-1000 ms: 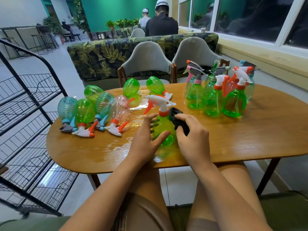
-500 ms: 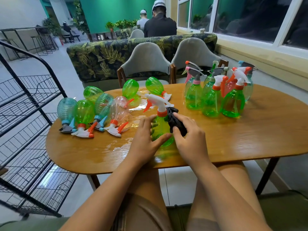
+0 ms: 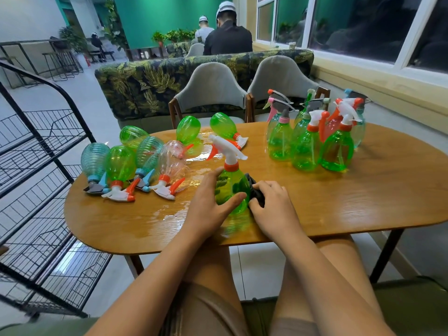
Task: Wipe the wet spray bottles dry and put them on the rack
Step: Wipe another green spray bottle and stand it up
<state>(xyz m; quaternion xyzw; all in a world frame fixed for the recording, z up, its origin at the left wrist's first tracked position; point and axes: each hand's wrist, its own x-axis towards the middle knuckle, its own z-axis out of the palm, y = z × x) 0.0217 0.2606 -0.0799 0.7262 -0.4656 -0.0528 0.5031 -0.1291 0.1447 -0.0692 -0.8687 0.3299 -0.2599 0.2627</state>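
Note:
A green spray bottle (image 3: 231,187) with a white and orange trigger head stands upright near the front edge of the wooden table (image 3: 363,202). My left hand (image 3: 208,202) grips its body from the left, thumb across the front. My right hand (image 3: 274,207) holds a dark cloth (image 3: 254,192) against the bottle's right side. Several bottles (image 3: 126,166) lie on their sides at the table's left, on a wet patch. Another group of bottles (image 3: 315,144) stands upright at the back right. The black wire rack (image 3: 36,190) stands to the left of the table.
Two grey chairs (image 3: 211,93) sit behind the table, with a leaf-patterned sofa back beyond them. A window wall runs along the right. People sit in the far background. Water glistens on the table (image 3: 174,214) in front of the lying bottles.
My right hand with the cloth has slid down the bottle's right side, from near its neck to low on its body. My left hand keeps its hold.

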